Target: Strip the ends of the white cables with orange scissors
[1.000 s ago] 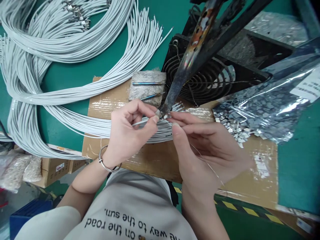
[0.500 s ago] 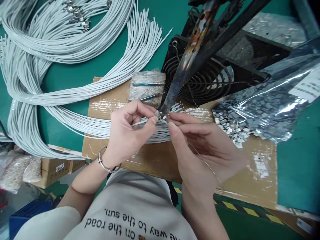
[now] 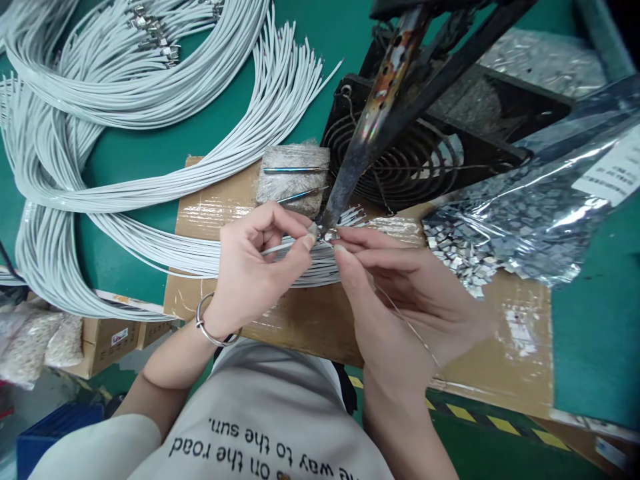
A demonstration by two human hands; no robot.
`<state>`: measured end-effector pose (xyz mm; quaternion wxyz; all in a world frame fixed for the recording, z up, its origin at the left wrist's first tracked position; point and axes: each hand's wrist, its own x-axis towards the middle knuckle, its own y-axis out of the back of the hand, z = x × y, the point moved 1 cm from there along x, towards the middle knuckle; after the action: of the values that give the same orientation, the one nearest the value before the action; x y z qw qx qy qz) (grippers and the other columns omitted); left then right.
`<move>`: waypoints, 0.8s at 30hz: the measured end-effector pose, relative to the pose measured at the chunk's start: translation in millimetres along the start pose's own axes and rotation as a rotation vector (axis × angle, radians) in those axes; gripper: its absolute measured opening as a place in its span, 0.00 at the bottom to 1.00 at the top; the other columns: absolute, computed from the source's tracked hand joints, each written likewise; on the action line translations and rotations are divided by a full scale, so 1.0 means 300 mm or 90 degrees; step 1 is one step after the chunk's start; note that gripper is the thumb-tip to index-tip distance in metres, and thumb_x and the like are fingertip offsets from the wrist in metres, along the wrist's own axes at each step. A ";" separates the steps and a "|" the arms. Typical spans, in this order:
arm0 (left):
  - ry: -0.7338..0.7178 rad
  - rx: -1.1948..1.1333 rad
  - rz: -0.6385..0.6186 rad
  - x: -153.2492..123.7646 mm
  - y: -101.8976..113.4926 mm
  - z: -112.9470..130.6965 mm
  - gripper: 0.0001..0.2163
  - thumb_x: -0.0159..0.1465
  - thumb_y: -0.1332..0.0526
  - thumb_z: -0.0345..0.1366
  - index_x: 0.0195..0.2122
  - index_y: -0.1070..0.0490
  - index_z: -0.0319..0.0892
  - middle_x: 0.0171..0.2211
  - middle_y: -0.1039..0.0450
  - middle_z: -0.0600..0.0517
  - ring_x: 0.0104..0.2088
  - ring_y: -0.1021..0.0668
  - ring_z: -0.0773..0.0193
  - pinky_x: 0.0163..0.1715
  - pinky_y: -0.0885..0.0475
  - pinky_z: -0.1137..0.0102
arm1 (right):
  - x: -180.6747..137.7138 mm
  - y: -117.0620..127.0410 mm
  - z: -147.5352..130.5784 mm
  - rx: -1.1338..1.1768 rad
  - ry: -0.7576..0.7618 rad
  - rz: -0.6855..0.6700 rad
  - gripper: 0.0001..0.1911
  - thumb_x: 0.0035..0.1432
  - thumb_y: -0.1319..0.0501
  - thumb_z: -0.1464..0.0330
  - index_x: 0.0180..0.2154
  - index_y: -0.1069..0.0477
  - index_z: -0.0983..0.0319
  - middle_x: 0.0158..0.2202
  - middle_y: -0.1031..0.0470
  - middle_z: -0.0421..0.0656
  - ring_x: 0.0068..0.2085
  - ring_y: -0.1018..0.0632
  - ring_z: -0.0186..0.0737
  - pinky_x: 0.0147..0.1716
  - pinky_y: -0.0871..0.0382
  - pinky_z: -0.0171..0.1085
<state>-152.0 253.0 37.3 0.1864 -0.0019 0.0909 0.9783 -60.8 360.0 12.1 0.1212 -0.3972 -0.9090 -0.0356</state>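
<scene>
Between the thumb and forefinger of my left hand (image 3: 265,257) a white cable (image 3: 274,249) is pinched close to its end. My right hand (image 3: 400,287) is closed on a thin solder wire (image 3: 410,327), which runs back across the palm. Both sets of fingertips meet just under the tip of a fixed soldering iron (image 3: 350,173), slanting down from above. A small shiny metal piece (image 3: 330,235) shows at the tip; its exact contact with the fingers is hard to make out. Beneath the hands lies a bundle of white cables (image 3: 195,257) on cardboard (image 3: 310,327).
A black fan (image 3: 395,157) stands behind the iron. Small metal pieces (image 3: 460,257) spill from a silvery plastic bag (image 3: 540,213) at the right. Tweezers (image 3: 295,169) lie on a wrapped block (image 3: 270,183). More cable bundles (image 3: 150,100) cover the left of the green table (image 3: 310,127).
</scene>
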 end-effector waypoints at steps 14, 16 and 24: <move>0.010 -0.011 0.010 0.000 -0.003 -0.002 0.06 0.55 0.30 0.26 0.26 0.25 0.42 0.33 0.18 0.50 0.25 0.30 0.70 0.18 0.42 0.73 | -0.001 -0.005 0.003 0.011 0.009 0.003 0.11 0.61 0.30 0.78 0.37 0.18 0.54 0.43 0.14 0.39 0.45 0.13 0.42 0.46 0.15 0.41; 0.008 -0.013 0.011 -0.001 -0.003 -0.001 0.06 0.55 0.30 0.26 0.26 0.25 0.42 0.33 0.18 0.50 0.24 0.31 0.71 0.18 0.43 0.73 | -0.002 -0.006 0.002 0.009 0.008 0.003 0.12 0.61 0.29 0.78 0.38 0.18 0.54 0.42 0.14 0.39 0.45 0.13 0.43 0.46 0.15 0.42; 0.009 -0.009 0.011 0.000 -0.001 -0.001 0.06 0.55 0.30 0.26 0.26 0.25 0.42 0.33 0.18 0.49 0.24 0.30 0.70 0.18 0.43 0.73 | -0.006 -0.005 0.001 0.010 -0.001 0.001 0.11 0.61 0.30 0.78 0.37 0.18 0.54 0.43 0.14 0.39 0.45 0.14 0.43 0.46 0.16 0.42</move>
<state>-151.8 253.2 36.9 0.1769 -0.0095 0.0853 0.9805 -60.9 357.8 11.5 0.1240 -0.3971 -0.9089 -0.0280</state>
